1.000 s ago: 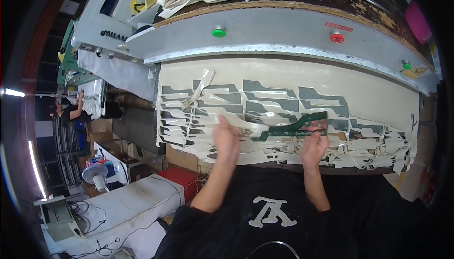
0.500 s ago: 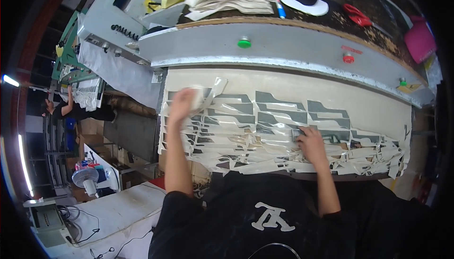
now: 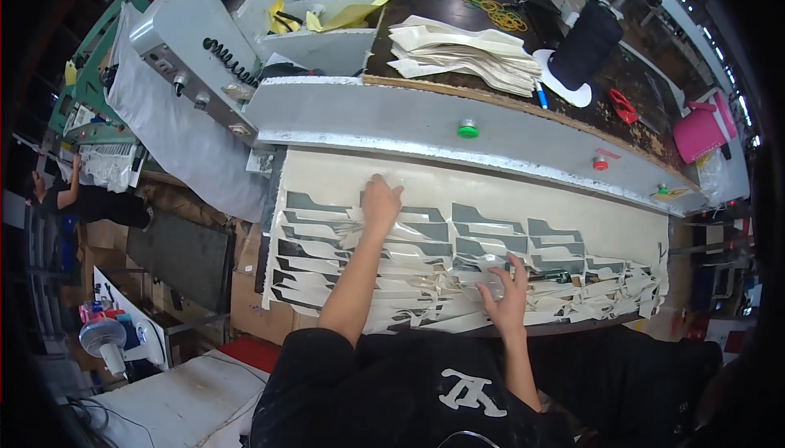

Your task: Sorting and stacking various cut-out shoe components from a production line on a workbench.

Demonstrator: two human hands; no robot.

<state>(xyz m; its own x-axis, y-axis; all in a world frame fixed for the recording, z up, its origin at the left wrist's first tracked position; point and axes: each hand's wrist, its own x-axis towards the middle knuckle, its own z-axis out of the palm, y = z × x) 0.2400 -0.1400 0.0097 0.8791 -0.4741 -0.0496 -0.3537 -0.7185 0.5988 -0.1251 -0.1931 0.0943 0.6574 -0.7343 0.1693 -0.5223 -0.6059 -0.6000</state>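
Note:
A wide pale sheet (image 3: pixel 572 211) lies before me, with rows of stepped, long cut-outs showing dark grey beneath. Over its near half spread loose, tangled cream offcut strips (image 3: pixel 401 301). My left hand (image 3: pixel 382 205) rests at the upper edge of the left cut rows, fingers bent down onto the sheet and thumb apart; what lies under the fingertips is hidden. A pale strip (image 3: pixel 352 227) shows beside its wrist. My right hand (image 3: pixel 509 294) is open above the middle rows, thumb and fingers spread, next to a shiny clear film (image 3: pixel 478 283).
A grey machine beam (image 3: pixel 343 121) with green (image 3: pixel 468 129) and red (image 3: pixel 601 163) buttons crosses behind the sheet. On the dark top lie stacked cream pieces (image 3: pixel 470 56), black thread cone (image 3: pixel 587 43), red-handled tool (image 3: pixel 622 105) and rubber bands (image 3: pixel 495 11). A person (image 3: pixel 90 201) works far left.
My left hand has moved right and onto the sheet's upper part; the blurred pale material it held no longer shows in it. My right hand has lifted and spread its fingers. The view has shifted.

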